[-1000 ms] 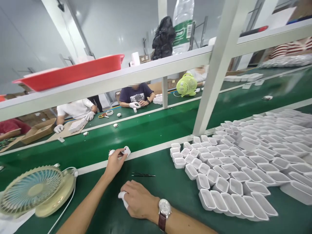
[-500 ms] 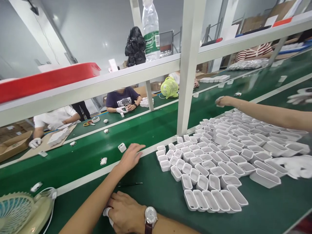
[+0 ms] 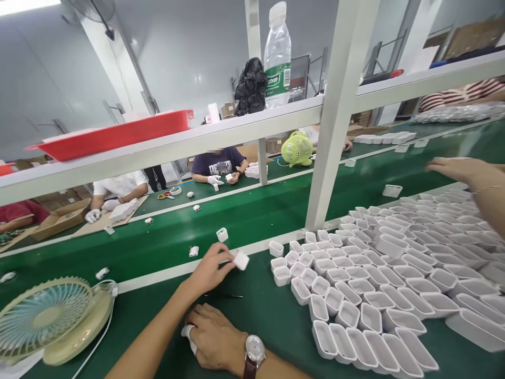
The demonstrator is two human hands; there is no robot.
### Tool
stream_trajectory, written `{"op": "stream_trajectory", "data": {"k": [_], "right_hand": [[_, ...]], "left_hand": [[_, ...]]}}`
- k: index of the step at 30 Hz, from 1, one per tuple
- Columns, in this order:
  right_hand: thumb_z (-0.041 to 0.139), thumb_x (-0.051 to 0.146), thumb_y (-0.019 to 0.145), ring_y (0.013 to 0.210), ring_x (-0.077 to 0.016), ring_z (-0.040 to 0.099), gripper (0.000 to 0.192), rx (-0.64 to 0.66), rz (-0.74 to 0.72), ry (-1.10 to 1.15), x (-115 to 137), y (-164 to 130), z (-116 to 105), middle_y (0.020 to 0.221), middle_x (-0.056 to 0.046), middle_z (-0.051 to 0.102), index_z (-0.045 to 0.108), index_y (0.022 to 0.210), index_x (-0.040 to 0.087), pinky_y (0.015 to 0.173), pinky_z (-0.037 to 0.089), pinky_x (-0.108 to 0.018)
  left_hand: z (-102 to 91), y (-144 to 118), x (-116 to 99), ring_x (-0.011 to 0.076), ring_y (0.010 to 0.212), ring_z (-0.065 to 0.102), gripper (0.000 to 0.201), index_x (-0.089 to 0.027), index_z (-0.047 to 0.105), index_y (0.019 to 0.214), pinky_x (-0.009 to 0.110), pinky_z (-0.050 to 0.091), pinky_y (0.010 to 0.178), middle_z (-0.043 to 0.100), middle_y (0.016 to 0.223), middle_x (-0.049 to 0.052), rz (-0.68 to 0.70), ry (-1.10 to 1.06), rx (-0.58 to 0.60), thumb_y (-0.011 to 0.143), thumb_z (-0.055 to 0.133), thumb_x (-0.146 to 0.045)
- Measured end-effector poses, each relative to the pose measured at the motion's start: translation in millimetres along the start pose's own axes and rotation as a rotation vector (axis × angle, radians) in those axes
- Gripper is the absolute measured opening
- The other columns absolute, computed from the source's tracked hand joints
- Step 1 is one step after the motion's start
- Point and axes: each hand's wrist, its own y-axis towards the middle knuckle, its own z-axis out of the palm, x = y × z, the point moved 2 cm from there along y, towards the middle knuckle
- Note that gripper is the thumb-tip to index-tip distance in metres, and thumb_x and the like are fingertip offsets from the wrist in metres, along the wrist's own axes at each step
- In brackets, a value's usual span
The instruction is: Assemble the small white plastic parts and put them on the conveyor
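My left hand (image 3: pixel 211 271) reaches to the edge of the green belt and pinches a small white plastic cup (image 3: pixel 241 260) between thumb and fingers. My right hand (image 3: pixel 216 334), with a watch (image 3: pixel 254 349) on its wrist, rests curled on the green table. A white piece (image 3: pixel 190 338) shows at its fingers; what it is and how it is held are partly hidden. Just above that hand lies a thin dark tool (image 3: pixel 231 296). Another white cup (image 3: pixel 222 235) sits on the belt beyond my left hand.
Many white oblong cups (image 3: pixel 347 316) stand in rows to the right. A beige fan (image 3: pixel 51 316) is at the left. A shelf post (image 3: pixel 333 116) rises behind the cups. A co-worker's arm (image 3: pixel 469 171) reaches in from the right. Small white parts (image 3: pixel 193 251) lie on the belt.
My left hand, empty before, now holds a white cup by the belt edge. My right hand stays curled on the table. The view has turned left, and the co-worker's hand has drawn back.
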Motion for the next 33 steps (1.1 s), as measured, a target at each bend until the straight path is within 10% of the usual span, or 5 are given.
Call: {"op": "stream_trajectory", "data": {"k": [6,12,17,26,33], "right_hand": [[0.06,0.017,0.086,0.105,-0.0228,0.058,0.023,0.039,0.038,0.083,1.0,-2.0,-0.8,0.116,-0.009,0.069,0.067,0.108,0.017,0.098,0.047,-0.035],[0.054,0.004,0.085,0.097,-0.0214,0.062,0.035,-0.048,0.1,0.168,0.5,3.7,-2.9,0.108,-0.006,0.072,0.069,0.112,0.02,0.091,0.051,-0.033],[0.051,0.007,0.092,0.105,-0.0195,0.067,0.037,-0.103,0.351,0.075,-32.5,33.0,-21.9,0.113,-0.006,0.073,0.069,0.12,0.023,0.096,0.051,-0.03],[0.064,0.032,0.092,0.113,-0.0386,0.063,0.038,-0.018,0.739,-0.208,-127.3,86.4,-24.4,0.114,-0.026,0.068,0.068,0.116,0.003,0.099,0.047,-0.048],[0.057,0.018,0.091,0.111,-0.0319,0.063,0.031,-0.02,0.679,-0.134,-131.4,108.9,-10.5,0.112,-0.021,0.069,0.068,0.117,0.006,0.1,0.047,-0.042]], "left_hand": [[-52.6,-106.5,49.3,0.0245,0.104,0.068,0.025,-0.022,0.072,0.093,0.041,0.059,0.091,0.063,0.114,0.009,-0.331,-0.002,-0.301,0.098,0.058,-0.042],[-47.3,-167.2,45.9,0.0259,0.113,0.067,0.015,-0.024,0.068,0.1,0.041,0.058,0.094,0.065,0.116,0.009,-0.433,-0.079,-0.352,0.096,0.06,-0.036],[-29.7,-182.5,44.4,0.0239,0.107,0.069,0.05,-0.027,0.049,0.139,0.042,0.059,0.094,0.063,0.126,0.009,-0.514,-0.221,-0.402,0.091,0.065,-0.032],[-23.2,-188.6,46.7,0.0279,0.117,0.066,0.062,-0.026,0.045,0.145,0.046,0.054,0.104,0.063,0.131,0.01,-0.613,-0.268,-0.335,0.087,0.068,-0.029],[-21.7,-190.6,47.6,0.028,0.118,0.065,0.063,-0.025,0.044,0.146,0.046,0.053,0.105,0.064,0.129,0.011,-0.609,-0.279,-0.334,0.087,0.067,-0.026]]}}
